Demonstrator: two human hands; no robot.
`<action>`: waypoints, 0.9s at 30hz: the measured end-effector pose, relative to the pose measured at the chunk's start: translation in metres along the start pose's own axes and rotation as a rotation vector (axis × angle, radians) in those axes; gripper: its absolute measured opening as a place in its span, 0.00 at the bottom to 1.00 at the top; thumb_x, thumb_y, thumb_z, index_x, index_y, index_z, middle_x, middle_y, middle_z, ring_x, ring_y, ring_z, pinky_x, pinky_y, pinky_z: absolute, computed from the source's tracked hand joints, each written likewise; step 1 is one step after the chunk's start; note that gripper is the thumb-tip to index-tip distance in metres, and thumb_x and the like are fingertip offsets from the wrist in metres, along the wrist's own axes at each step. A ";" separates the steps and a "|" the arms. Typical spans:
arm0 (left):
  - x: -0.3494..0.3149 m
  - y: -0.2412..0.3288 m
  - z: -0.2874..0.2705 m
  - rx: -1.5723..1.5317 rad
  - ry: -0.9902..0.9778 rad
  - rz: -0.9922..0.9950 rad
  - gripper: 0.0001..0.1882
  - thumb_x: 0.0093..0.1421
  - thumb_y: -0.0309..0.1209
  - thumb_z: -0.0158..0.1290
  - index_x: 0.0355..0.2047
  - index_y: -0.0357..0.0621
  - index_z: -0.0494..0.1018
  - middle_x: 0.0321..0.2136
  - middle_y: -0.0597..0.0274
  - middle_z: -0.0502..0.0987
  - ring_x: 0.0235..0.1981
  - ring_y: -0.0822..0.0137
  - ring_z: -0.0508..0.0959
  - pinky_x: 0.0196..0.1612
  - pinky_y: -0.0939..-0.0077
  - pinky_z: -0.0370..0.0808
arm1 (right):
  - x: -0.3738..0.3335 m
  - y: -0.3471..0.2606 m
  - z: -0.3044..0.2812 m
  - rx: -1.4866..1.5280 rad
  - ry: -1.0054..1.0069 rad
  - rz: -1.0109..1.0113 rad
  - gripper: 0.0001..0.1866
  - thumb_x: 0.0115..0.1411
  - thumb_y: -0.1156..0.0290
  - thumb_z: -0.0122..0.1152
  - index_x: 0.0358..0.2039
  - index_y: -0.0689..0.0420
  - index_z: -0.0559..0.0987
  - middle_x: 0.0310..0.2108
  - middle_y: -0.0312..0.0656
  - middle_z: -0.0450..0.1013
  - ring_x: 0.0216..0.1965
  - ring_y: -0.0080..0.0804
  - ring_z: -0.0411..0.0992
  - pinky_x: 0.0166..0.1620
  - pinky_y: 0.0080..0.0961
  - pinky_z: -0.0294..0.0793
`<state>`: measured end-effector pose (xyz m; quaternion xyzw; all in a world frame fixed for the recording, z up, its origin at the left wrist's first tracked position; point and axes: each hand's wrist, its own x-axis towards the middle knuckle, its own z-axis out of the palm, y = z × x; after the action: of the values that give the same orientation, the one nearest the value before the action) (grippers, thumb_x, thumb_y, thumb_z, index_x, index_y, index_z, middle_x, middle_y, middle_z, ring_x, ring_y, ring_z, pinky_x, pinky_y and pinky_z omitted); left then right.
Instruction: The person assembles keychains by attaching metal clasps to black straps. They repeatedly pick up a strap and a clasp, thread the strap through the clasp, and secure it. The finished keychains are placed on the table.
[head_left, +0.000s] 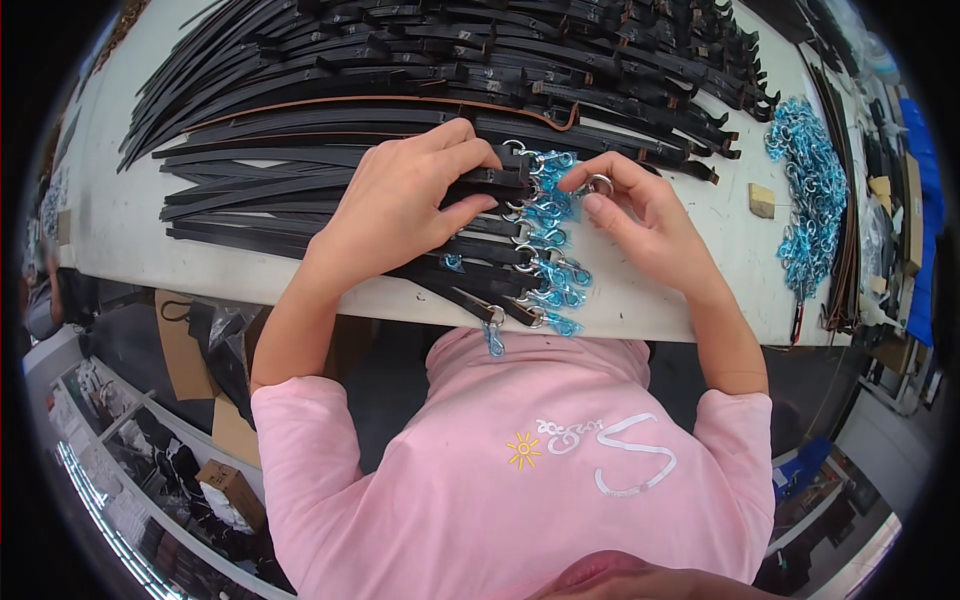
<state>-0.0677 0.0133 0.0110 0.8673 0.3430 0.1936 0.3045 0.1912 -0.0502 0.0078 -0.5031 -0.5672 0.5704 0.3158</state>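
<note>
My left hand (405,195) is closed over the end of a black strap (500,178), with thumb and fingers around its looped end. Between the thumb and index finger of my right hand (650,225) is a silver metal ring (600,184); whether it joins a clip cannot be made out. Between my hands, silver snap hooks in blue plastic film (550,240) hang from the ring ends of several finished black straps. Those straps (250,205) stretch leftward beneath my left wrist. One hook (495,335) hangs over the table's front edge.
Rows of black straps (400,75) cover the far side of the white table (690,325). At the right lie a pile of blue-wrapped snap hooks (808,200), a small yellowish block (761,200) and long brown strips (845,230). A cardboard box (185,345) stands below, left.
</note>
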 end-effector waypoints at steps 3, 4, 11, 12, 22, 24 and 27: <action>0.002 -0.001 -0.009 -0.070 -0.068 -0.035 0.14 0.51 0.26 0.65 0.37 0.39 0.75 0.29 0.63 0.70 0.25 0.67 0.70 0.26 0.76 0.64 | 0.000 0.004 -0.009 0.061 0.000 0.053 0.11 0.67 0.72 0.54 0.46 0.60 0.80 0.37 0.32 0.76 0.37 0.15 0.68 0.44 0.16 0.69; 0.003 -0.002 -0.014 -0.107 -0.092 -0.044 0.14 0.52 0.25 0.65 0.37 0.38 0.75 0.29 0.64 0.69 0.25 0.70 0.69 0.26 0.77 0.63 | 0.000 0.004 -0.012 0.075 0.013 0.044 0.11 0.67 0.72 0.55 0.46 0.60 0.81 0.36 0.32 0.77 0.36 0.15 0.68 0.43 0.16 0.69; -0.007 -0.004 -0.037 -0.414 0.120 -0.195 0.11 0.57 0.25 0.62 0.41 0.37 0.79 0.29 0.72 0.72 0.28 0.81 0.65 0.29 0.86 0.60 | -0.011 0.004 -0.032 -0.035 0.029 -0.195 0.13 0.69 0.67 0.53 0.43 0.61 0.81 0.40 0.34 0.75 0.40 0.20 0.70 0.44 0.20 0.71; -0.008 0.000 -0.037 -0.433 0.194 -0.159 0.11 0.57 0.24 0.62 0.41 0.38 0.80 0.28 0.73 0.72 0.27 0.82 0.64 0.28 0.87 0.58 | -0.014 0.004 -0.031 0.070 0.066 -0.238 0.12 0.70 0.67 0.52 0.42 0.62 0.80 0.39 0.34 0.75 0.39 0.20 0.70 0.45 0.21 0.71; 0.009 0.082 0.049 -0.193 0.023 0.010 0.16 0.54 0.19 0.61 0.44 0.41 0.81 0.28 0.62 0.75 0.26 0.72 0.72 0.28 0.80 0.68 | -0.069 -0.003 -0.023 0.232 0.038 -0.022 0.11 0.69 0.65 0.52 0.38 0.60 0.74 0.24 0.31 0.66 0.25 0.17 0.65 0.31 0.18 0.68; 0.016 0.087 0.062 -0.170 0.029 0.002 0.17 0.54 0.19 0.61 0.45 0.42 0.80 0.28 0.63 0.75 0.26 0.71 0.73 0.28 0.79 0.69 | -0.072 0.003 -0.024 -0.062 0.154 -0.068 0.12 0.64 0.63 0.60 0.38 0.59 0.74 0.22 0.34 0.65 0.21 0.20 0.63 0.27 0.21 0.63; 0.023 0.093 0.071 -0.190 0.046 0.007 0.18 0.55 0.20 0.61 0.47 0.43 0.80 0.27 0.63 0.75 0.27 0.71 0.75 0.29 0.80 0.71 | -0.078 -0.003 -0.031 -0.365 0.242 -0.021 0.13 0.60 0.63 0.63 0.37 0.59 0.74 0.20 0.37 0.67 0.20 0.23 0.62 0.27 0.23 0.64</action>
<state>0.0317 -0.0522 0.0233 0.8310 0.3270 0.2462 0.3767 0.2425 -0.1125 0.0320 -0.6108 -0.6242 0.3906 0.2911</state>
